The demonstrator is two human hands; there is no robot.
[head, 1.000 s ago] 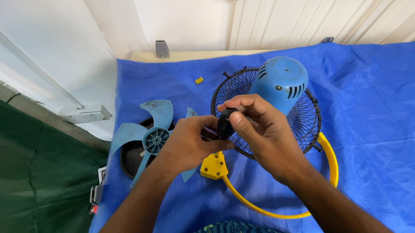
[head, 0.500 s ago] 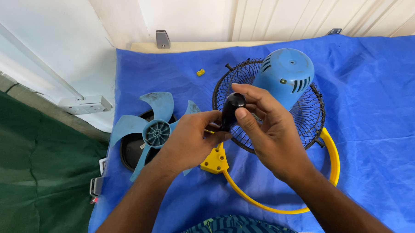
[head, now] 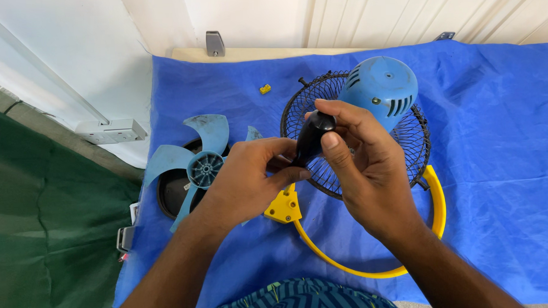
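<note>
Both hands meet over the middle of a blue cloth (head: 499, 164). My right hand (head: 362, 169) grips the rounded top of a black screwdriver handle (head: 310, 137) between thumb and fingers. My left hand (head: 251, 182) closes around the lower end of the same tool; its tip is hidden. Just behind the hands lies a black wire fan guard (head: 407, 146) with a blue motor housing (head: 381, 86) on it. A yellow ring bracket (head: 437, 212) with a yellow block end (head: 284, 208) lies under the hands.
A blue fan blade (head: 204, 165) rests on a black round guard at the left. A small yellow piece (head: 263, 89) lies near the cloth's far edge. A white wall socket (head: 110, 131) and a green sheet (head: 40, 241) are at the left, white wall panels behind.
The black handle has risen and tilted more upright between my hands. My right thumb has slid up onto it. The view has shifted slightly.
</note>
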